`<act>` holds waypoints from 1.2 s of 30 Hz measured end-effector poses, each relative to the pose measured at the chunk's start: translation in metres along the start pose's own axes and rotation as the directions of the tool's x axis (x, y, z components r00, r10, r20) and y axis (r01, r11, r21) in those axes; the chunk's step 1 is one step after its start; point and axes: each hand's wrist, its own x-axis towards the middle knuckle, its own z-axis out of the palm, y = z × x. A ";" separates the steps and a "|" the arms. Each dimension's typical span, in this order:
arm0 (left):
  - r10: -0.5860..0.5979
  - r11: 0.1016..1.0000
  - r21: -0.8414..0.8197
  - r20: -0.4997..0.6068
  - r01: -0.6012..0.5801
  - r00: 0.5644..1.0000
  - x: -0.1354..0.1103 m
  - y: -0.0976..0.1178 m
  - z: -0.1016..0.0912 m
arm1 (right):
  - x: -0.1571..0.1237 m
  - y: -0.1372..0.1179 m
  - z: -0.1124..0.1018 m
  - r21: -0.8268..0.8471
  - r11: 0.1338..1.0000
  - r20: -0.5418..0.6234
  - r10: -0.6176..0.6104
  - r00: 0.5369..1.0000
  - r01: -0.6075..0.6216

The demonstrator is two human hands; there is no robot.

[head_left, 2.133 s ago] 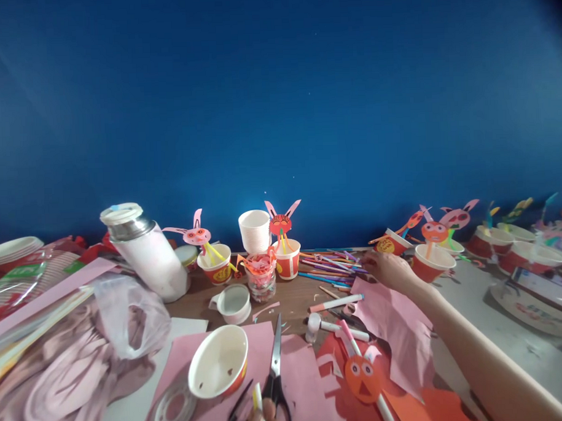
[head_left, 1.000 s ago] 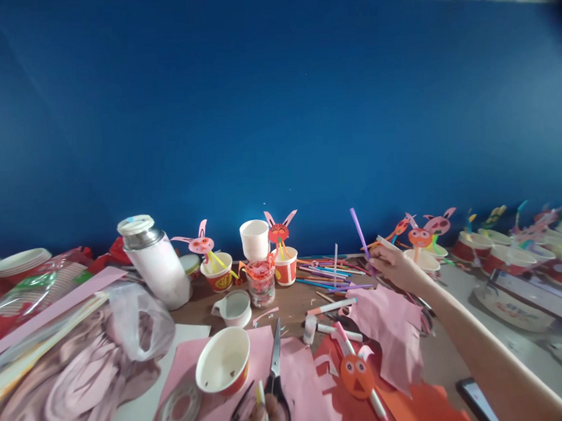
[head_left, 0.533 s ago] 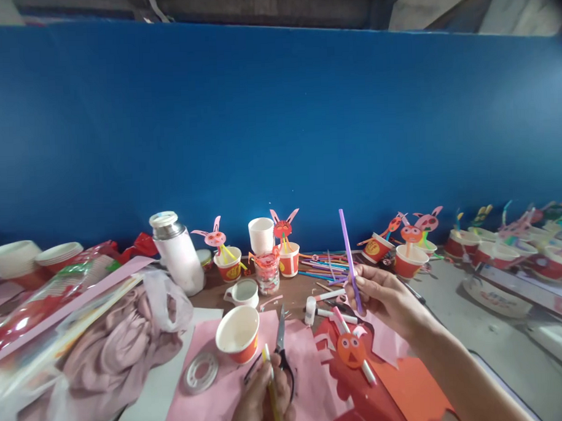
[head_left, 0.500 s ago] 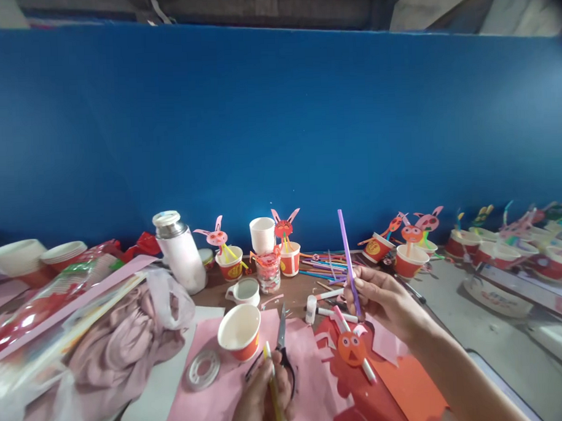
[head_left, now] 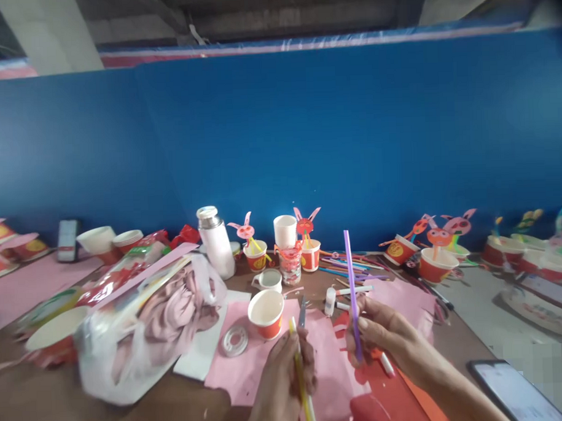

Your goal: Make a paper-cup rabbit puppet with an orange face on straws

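My left hand (head_left: 286, 373) is closed around a yellow straw (head_left: 299, 372) held upright at the front. My right hand (head_left: 386, 332) pinches a purple straw (head_left: 350, 275), which stands nearly vertical, to the right. Partly covered by my left hand are scissors (head_left: 303, 314), their blades pointing away from me. An open paper cup (head_left: 266, 312) stands on pink paper (head_left: 250, 380) just beyond my left hand, and a white tape roll (head_left: 234, 341) lies beside it. Red paper (head_left: 380, 397) is spread under my right hand.
At the back stand a white flask (head_left: 216, 246), a small mug (head_left: 269, 280) and rabbit-decorated cups (head_left: 255, 257). Several loose straws (head_left: 347, 263) lie behind my right hand. A plastic bag (head_left: 116, 370) fills the left side. A phone (head_left: 518, 389) lies at the right front.
The view has swung left, showing more cups and a phone at that end. My right hand has come lower and nearer my left hand with the purple straw. Both straws remain held.
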 end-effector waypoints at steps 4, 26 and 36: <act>0.061 0.998 -0.021 0.010 -0.060 0.998 -0.008 0.013 0.010 | -0.004 0.012 0.000 -0.081 0.994 0.008 0.079 0.997 -0.078; 0.066 0.979 -0.188 -0.064 -0.077 0.996 0.009 0.009 0.001 | -0.017 0.054 0.034 -0.097 0.931 0.155 0.364 0.918 -0.352; 0.148 0.986 -0.053 -0.119 -0.155 0.982 0.005 0.004 0.008 | -0.021 0.073 0.036 -0.377 0.859 -0.010 0.371 0.929 -0.347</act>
